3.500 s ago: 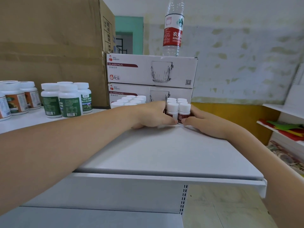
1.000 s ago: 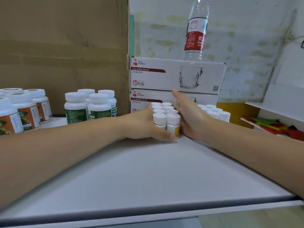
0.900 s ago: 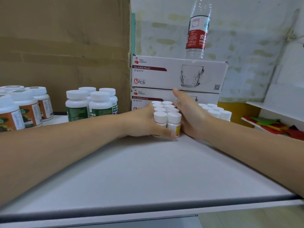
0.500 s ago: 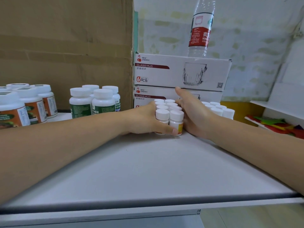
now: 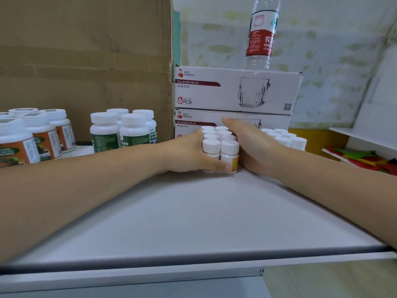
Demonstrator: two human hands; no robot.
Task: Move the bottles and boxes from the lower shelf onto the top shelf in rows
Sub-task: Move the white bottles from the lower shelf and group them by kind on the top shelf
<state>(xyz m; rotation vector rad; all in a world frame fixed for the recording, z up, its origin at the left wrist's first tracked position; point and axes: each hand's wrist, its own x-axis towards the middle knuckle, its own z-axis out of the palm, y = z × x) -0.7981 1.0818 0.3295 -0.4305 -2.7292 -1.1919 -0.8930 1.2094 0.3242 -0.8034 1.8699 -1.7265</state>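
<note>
A person's forearms cross the bare front of the top shelf [image 5: 193,222] to a block of small white-capped bottles [image 5: 219,144] that stands upright towards the shelf's rear, two wide and about four deep, its long axis running from the front edge to the back. The left hand [image 5: 189,151] cups the block's left side with the thumb hooked across the front pair; its other fingers are hidden. The right hand [image 5: 253,147] lies flat against the right side, fingers straight and pointing rearward, pressing rather than gripping. The block sits squarely between the two palms, neither hand nearer, so any shift would probably move it as one unit. Just beyond the right hand a second cluster of small bottles [image 5: 285,138] stands close, leaving little room on that side. Directly behind, two stacked glass mug boxes [image 5: 236,91] wall off the rear, with a water bottle [image 5: 262,35] on top. To the left, well apart, stand green-labelled bottles [image 5: 122,132], orange-labelled bottles [image 5: 32,136] and a large cardboard box [image 5: 86,50]
</note>
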